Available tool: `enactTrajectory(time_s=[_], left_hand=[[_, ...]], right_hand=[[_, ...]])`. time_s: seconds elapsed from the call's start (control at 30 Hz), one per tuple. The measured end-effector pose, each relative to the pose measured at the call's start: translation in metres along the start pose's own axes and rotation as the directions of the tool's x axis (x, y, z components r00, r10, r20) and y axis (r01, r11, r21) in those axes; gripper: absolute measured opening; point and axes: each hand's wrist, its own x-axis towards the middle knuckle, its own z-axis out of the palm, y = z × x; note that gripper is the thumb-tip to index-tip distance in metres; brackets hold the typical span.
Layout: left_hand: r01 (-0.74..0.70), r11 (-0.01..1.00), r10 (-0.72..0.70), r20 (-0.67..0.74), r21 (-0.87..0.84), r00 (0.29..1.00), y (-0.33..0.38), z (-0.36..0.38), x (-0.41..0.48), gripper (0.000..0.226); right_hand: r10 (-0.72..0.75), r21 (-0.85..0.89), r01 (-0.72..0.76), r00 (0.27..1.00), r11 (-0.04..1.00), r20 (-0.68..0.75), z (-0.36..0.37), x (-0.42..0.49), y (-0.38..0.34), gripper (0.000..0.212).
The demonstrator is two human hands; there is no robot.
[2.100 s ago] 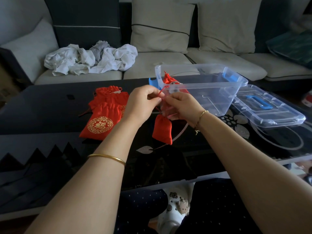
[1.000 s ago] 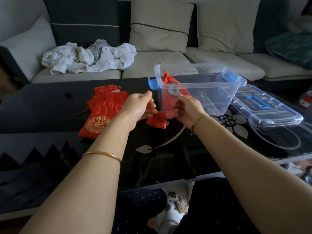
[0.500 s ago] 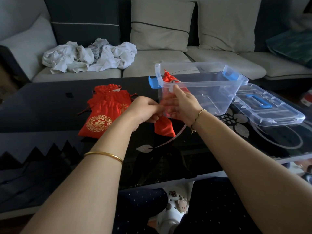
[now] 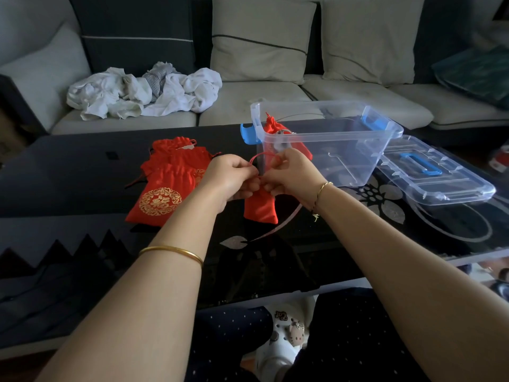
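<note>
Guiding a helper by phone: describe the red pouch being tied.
On the black table, left of the clear box, the left hand and right hand meet. Their fingers pinch the pouch, plain red; the pouches beside it lie untouched, one showing a gold emblem.

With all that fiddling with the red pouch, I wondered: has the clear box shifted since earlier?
No. The clear box sits in the same place, right beside its lid.

A pile of red pouches (image 4: pixel 165 186) lies on the dark tabletop (image 4: pixel 68 175), just left of the left grip (image 4: pixel 231 177). Behind the right grip (image 4: pixel 292 175) stands a clear box (image 4: pixel 325 135) holding a lone pouch (image 4: pixel 275 130). Its lid (image 4: pixel 435 177) lies farther right. Crumpled white cloth (image 4: pixel 143 92) rests on the sofa (image 4: pixel 358 100) beyond.
</note>
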Motion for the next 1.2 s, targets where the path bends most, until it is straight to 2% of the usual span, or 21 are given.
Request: enactTrajectory(time_s=[0.13, 0.23, 0.33, 0.53, 0.67, 0.8, 0.83, 0.9, 0.97, 1.03, 1.07, 1.2], left_hand=[[0.028, 0.999, -0.029, -0.036, -0.034, 0.999, 0.002, 0.001, -0.001, 0.011], [0.050, 0.997, -0.053, -0.047, -0.061, 0.997, 0.002, 0.001, -0.001, 0.009], [0.080, 0.993, -0.084, -0.052, -0.083, 0.995, 0.003, 0.001, 0.000, 0.007], [0.123, 0.982, -0.141, -0.120, -0.143, 0.983, 0.004, -0.001, 0.002, 0.008], [0.147, 0.963, -0.199, -0.229, -0.225, 0.953, 0.004, -0.004, 0.003, 0.019], [0.149, 0.943, -0.223, -0.233, -0.297, 0.947, 0.008, -0.007, 0.003, 0.011], [0.130, 0.949, -0.203, -0.240, -0.288, 0.949, 0.011, -0.006, 0.002, 0.008], [0.083, 0.972, -0.142, -0.275, -0.218, 0.951, 0.012, -0.004, 0.003, 0.027], [0.006, 0.999, -0.017, -0.335, -0.034, 0.942, 0.008, -0.005, 0.004, 0.033], [-0.088, 0.982, 0.147, -0.386, 0.167, 0.911, 0.006, -0.010, 0.004, 0.025], [-0.145, 0.965, 0.219, -0.363, 0.219, 0.906, 0.007, -0.011, 0.003, 0.020], [-0.348, 0.829, 0.422, -0.081, 0.439, 0.903, 0.010, -0.005, -0.005, 0.010]], right_hand=[[-0.103, -0.112, 0.097, 0.993, 0.989, -0.053, 0.003, -0.001, 0.005, 0.036], [-0.208, -0.250, 0.191, 0.977, 0.949, -0.043, 0.005, -0.001, 0.004, 0.025], [-0.277, -0.293, 0.260, 0.961, 0.920, -0.018, 0.007, -0.003, 0.003, 0.015], [-0.362, -0.422, 0.333, 0.932, 0.843, 0.012, 0.009, -0.005, -0.002, 0.014], [-0.346, -0.413, 0.336, 0.937, 0.846, 0.052, 0.012, -0.006, -0.005, 0.011], [-0.244, -0.306, 0.243, 0.969, 0.921, 0.035, 0.013, -0.007, -0.004, 0.012], [-0.205, -0.277, 0.204, 0.978, 0.939, 0.028, 0.013, -0.007, -0.003, 0.012], [-0.110, -0.209, 0.111, 0.994, 0.972, 0.012, 0.014, -0.006, -0.003, 0.011], [0.000, -0.112, 0.000, 1.000, 0.994, 0.000, 0.013, -0.005, -0.003, 0.010], [0.114, 0.035, -0.114, 0.994, 0.993, -0.001, 0.010, -0.004, -0.002, 0.011], [0.161, 0.107, -0.161, 0.987, 0.981, 0.001, 0.008, -0.003, -0.001, 0.011], [0.275, 0.328, -0.268, 0.961, 0.906, 0.026, 0.004, -0.004, -0.001, 0.013]])
